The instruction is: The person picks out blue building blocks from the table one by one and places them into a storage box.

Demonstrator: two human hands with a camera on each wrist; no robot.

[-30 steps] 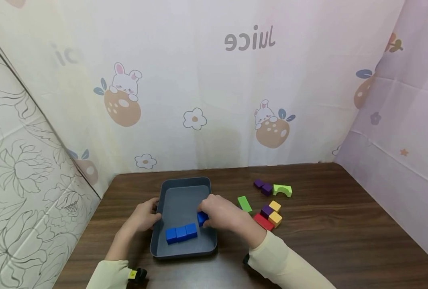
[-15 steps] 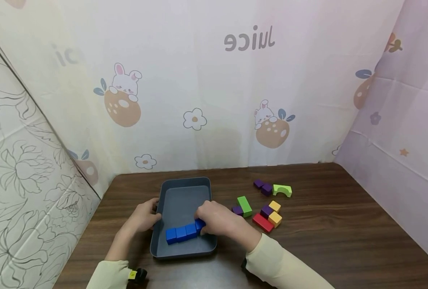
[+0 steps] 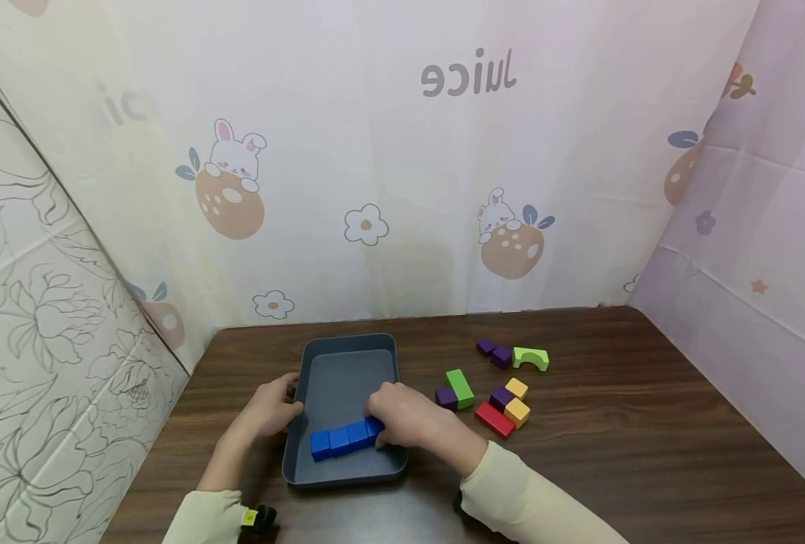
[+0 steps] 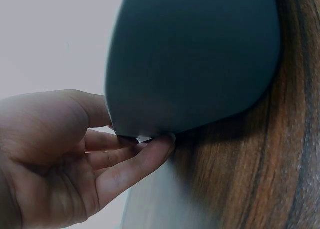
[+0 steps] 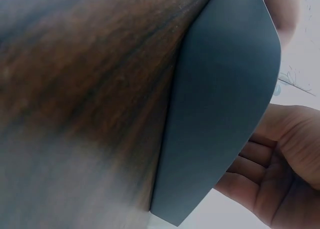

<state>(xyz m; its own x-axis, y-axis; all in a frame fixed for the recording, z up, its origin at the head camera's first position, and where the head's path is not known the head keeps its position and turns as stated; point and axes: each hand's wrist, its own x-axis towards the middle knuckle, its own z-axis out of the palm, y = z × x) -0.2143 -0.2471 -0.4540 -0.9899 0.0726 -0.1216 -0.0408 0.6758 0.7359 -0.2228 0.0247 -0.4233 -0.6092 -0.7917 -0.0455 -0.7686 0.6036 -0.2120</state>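
Note:
A dark grey rectangular tray rests on the table, with my left hand gripping its left side. In the left wrist view the fingers curl against the tray's lower edge, while the thumb lies at its wall. Inside, near the front, three blue cubes stand side by side in a slightly slanted row. My right hand pinches another blue cube at the row's right end, right up against its neighbour. In the right wrist view the tray wall hides the fingertips and the cube.
Right of the tray lie a green block beside a purple cube, and a red block near two yellow cubes and a purple one. Farther back are two purple cubes and a green arch. Curtains border the wooden table.
My right hand has brought its blue cube toward me, onto the right end of the row, and the row has shifted slightly left. The left hand stays on the tray.

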